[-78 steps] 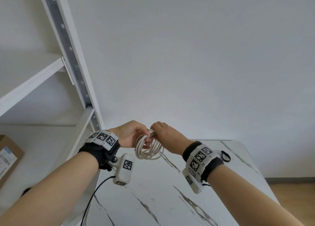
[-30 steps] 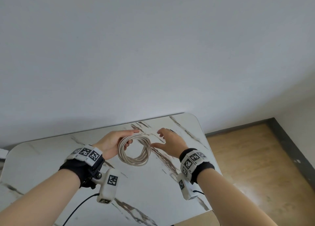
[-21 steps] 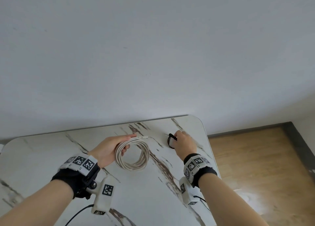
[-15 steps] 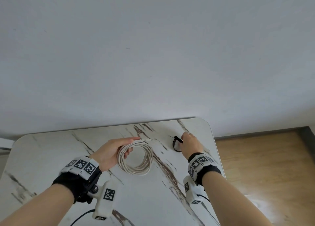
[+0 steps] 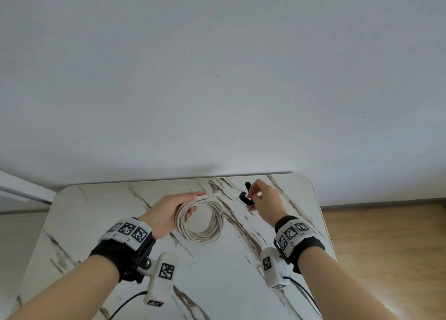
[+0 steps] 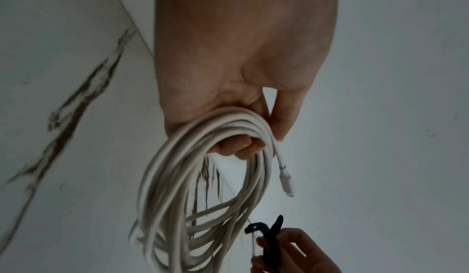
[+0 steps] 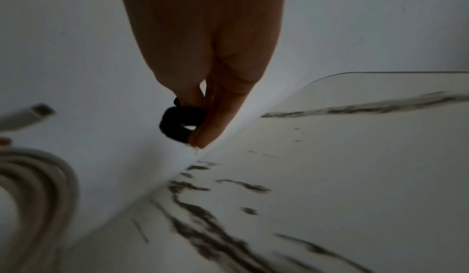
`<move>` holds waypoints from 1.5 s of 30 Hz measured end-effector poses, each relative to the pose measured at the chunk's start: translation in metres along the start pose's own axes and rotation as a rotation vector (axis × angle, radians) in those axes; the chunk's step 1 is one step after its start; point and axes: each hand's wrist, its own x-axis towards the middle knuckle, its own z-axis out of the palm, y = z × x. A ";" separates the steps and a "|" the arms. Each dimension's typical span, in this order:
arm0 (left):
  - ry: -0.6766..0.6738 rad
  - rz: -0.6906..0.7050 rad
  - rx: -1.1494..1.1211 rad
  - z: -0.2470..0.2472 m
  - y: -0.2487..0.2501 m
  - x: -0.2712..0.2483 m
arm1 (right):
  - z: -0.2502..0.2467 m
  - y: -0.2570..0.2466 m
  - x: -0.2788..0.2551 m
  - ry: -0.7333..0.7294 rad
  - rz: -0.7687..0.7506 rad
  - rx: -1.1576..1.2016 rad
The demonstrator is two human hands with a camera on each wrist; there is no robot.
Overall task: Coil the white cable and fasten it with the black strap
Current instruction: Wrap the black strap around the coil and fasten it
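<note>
Left hand [image 5: 166,211] is gripping the coiled white cable [image 5: 201,219] mid-frame; right hand [image 5: 266,205] is pinching the black strap [image 5: 246,197], best threaded around all loops together.

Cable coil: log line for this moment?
left hand: grips coiled white cable | right hand: pinches black strap | strap not yet on coil

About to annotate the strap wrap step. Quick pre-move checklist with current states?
1. White cable coiled into loops: ok.
2. Left hand grips the coil: ok.
3. Right hand pinches the black strap: ok.
4. Strap off the table: ok.
5. Strap around the coil: not ok, the two are apart.
6. Connector end tucked in: not ok, it sticks out.
7. Strap fully opened: cannot tell.
</note>
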 end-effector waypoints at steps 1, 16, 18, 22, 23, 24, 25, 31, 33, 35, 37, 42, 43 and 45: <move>0.004 0.013 -0.001 -0.002 0.001 -0.004 | 0.003 -0.009 -0.003 -0.022 -0.006 0.024; -0.047 0.239 0.103 -0.061 0.032 -0.096 | 0.081 -0.168 -0.087 -0.097 -0.245 0.177; -0.045 0.263 0.104 -0.068 0.034 -0.105 | 0.096 -0.180 -0.095 -0.098 -0.302 0.051; -0.050 0.324 0.083 -0.084 0.033 -0.121 | 0.121 -0.198 -0.107 -0.052 -0.411 -0.139; -0.058 0.342 0.075 -0.088 0.033 -0.124 | 0.125 -0.201 -0.109 -0.012 -0.441 -0.175; -0.063 0.356 0.064 -0.091 0.033 -0.126 | 0.129 -0.203 -0.111 0.032 -0.470 -0.205; -0.065 0.366 0.054 -0.093 0.033 -0.129 | 0.132 -0.205 -0.112 0.066 -0.497 -0.236; -0.081 0.348 0.060 -0.106 0.043 -0.139 | 0.143 -0.215 -0.119 0.107 -0.583 -0.431; -0.069 0.351 0.057 -0.108 0.045 -0.140 | 0.145 -0.218 -0.122 0.113 -0.599 -0.477; -0.038 0.382 0.072 -0.109 0.045 -0.141 | 0.147 -0.222 -0.124 0.108 -0.623 -0.520; -0.006 0.401 0.087 -0.110 0.045 -0.141 | 0.148 -0.227 -0.127 0.081 -0.630 -0.548; 0.027 0.418 0.120 -0.113 0.047 -0.145 | 0.150 -0.232 -0.132 0.042 -0.584 -0.411; 0.023 0.422 0.127 -0.114 0.047 -0.145 | 0.151 -0.232 -0.132 0.048 -0.572 -0.374; 0.011 0.420 0.131 -0.116 0.047 -0.147 | 0.151 -0.232 -0.131 0.060 -0.561 -0.288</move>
